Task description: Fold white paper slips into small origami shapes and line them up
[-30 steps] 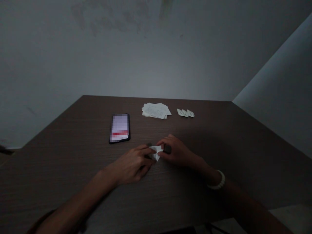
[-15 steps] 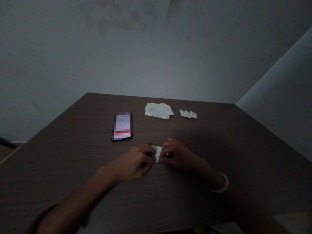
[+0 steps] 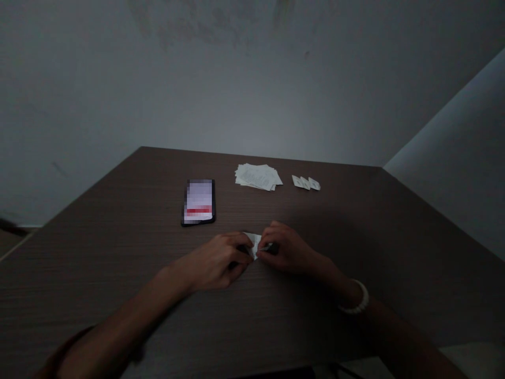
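A small white piece of paper [image 3: 255, 241] lies between my two hands on the brown table, its left and right ends hidden under my fingers. My left hand [image 3: 223, 259] grips the left end, thumb toward me and fingers on the far side. With fingertips pinched together, my right hand [image 3: 286, 248] holds the right end, where an edge looks folded up. A white beaded bracelet [image 3: 361, 297] circles my right wrist.
A phone [image 3: 199, 202] with a lit, blurred screen lies beyond my left hand. Farther back is a loose stack of printed papers [image 3: 258, 177]. Right of it, several small folded papers [image 3: 306, 182] overlap in a row. The table [image 3: 118, 210] meets a grey wall behind.
Less of the paper shows between my hands, and my right fingertips have shifted slightly left along it. The whole view has tilted a little; the other things stay put.
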Available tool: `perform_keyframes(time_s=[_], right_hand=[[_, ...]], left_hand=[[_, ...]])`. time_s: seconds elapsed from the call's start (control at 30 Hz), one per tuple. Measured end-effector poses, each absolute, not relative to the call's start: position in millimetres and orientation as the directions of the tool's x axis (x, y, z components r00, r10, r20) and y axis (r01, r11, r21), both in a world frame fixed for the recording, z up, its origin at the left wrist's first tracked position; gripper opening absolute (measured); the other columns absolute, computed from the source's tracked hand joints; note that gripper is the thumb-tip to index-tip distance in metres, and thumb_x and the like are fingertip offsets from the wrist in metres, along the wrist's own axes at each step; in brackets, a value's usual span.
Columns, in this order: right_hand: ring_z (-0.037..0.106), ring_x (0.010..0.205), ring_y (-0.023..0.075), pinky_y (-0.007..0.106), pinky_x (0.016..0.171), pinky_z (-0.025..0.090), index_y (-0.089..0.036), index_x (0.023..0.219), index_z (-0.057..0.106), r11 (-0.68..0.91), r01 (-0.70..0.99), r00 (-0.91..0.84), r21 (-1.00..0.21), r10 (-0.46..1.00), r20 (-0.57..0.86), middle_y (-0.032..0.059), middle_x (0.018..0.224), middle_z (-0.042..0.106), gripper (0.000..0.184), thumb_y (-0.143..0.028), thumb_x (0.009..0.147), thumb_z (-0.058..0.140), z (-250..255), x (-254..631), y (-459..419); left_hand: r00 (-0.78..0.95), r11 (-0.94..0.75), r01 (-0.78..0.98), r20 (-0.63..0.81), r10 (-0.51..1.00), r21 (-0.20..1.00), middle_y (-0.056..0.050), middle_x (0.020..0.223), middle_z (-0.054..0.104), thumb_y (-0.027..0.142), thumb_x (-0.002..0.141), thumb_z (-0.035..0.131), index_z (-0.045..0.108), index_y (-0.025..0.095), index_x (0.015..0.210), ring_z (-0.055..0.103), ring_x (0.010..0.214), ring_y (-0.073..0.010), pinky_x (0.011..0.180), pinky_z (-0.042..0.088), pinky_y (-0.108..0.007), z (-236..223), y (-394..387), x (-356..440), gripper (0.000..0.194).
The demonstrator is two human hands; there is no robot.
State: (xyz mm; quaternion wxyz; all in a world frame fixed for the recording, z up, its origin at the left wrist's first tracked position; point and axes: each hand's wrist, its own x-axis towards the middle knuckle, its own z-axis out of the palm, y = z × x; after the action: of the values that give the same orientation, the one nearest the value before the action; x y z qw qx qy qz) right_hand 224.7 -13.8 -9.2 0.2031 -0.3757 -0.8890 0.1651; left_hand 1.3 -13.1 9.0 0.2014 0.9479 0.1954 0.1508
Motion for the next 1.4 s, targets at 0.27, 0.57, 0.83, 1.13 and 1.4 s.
perform_keyframes(time_s=[0.27, 0.57, 0.83, 1.13, 1.4], right_hand=[[0.052, 0.079, 0.0176, 0.029, 0.072, 0.037, -0.019, 0.08, 0.068, 0.667, 0.604, -0.638, -0.436, 0.733, 0.237, 0.003, 0.079, 0.065, 0.006, -0.025, 0.081, 0.067, -14, 226, -12], [0.051, 0.082, 0.0177, 0.029, 0.074, 0.038, -0.018, 0.081, 0.069, 0.666, 0.6, -0.637, -0.442, 0.733, 0.24, 0.0039, 0.082, 0.064, 0.008, -0.026, 0.079, 0.069, -11, 225, -11], [0.052, 0.082, 0.0176, 0.029, 0.074, 0.04, -0.017, 0.079, 0.068, 0.603, 0.644, -0.552, -0.471, 0.792, 0.259, 0.0039, 0.084, 0.064, 0.01, -0.025, 0.075, 0.073, -16, 222, -13], [0.051, 0.083, 0.0177, 0.031, 0.077, 0.04, -0.018, 0.076, 0.067, 0.575, 0.691, -0.5, -0.438, 0.818, 0.285, 0.0035, 0.083, 0.063, 0.007, -0.022, 0.079, 0.072, -15, 230, -10], [0.05, 0.083, 0.0186, 0.032, 0.076, 0.038, -0.016, 0.08, 0.062, 0.606, 0.71, -0.536, -0.359, 0.795, 0.283, 0.0043, 0.084, 0.063, 0.006, -0.02, 0.084, 0.065, -17, 229, -7]], left_hand=[[0.883, -0.846, 0.336, 0.174, 0.436, 0.415, -0.007, 0.096, 0.063, 0.005, 0.079, 0.052, 0.069, 0.016, 0.085, 0.059, 0.092, -0.0206, 0.084, 0.047, -0.034, 9, -14, 2, 0.021], [0.898, -0.868, 0.344, 0.144, 0.416, 0.359, -0.008, 0.092, 0.062, 0.007, 0.081, 0.049, 0.069, 0.016, 0.081, 0.059, 0.09, -0.0215, 0.083, 0.049, -0.036, 12, -15, 5, 0.021], [0.894, -0.87, 0.361, 0.141, 0.425, 0.336, -0.007, 0.093, 0.062, 0.008, 0.081, 0.051, 0.068, 0.016, 0.08, 0.059, 0.09, -0.0205, 0.084, 0.05, -0.035, 10, -16, 5, 0.019], [0.884, -0.869, 0.386, 0.145, 0.445, 0.31, -0.007, 0.095, 0.06, 0.012, 0.083, 0.052, 0.068, 0.017, 0.081, 0.058, 0.092, -0.0208, 0.083, 0.05, -0.034, 8, -21, 6, 0.016], [0.876, -0.864, 0.412, 0.135, 0.463, 0.29, -0.009, 0.096, 0.059, 0.014, 0.082, 0.052, 0.069, 0.017, 0.09, 0.057, 0.093, -0.0229, 0.081, 0.05, -0.036, 8, -23, 7, 0.019]])
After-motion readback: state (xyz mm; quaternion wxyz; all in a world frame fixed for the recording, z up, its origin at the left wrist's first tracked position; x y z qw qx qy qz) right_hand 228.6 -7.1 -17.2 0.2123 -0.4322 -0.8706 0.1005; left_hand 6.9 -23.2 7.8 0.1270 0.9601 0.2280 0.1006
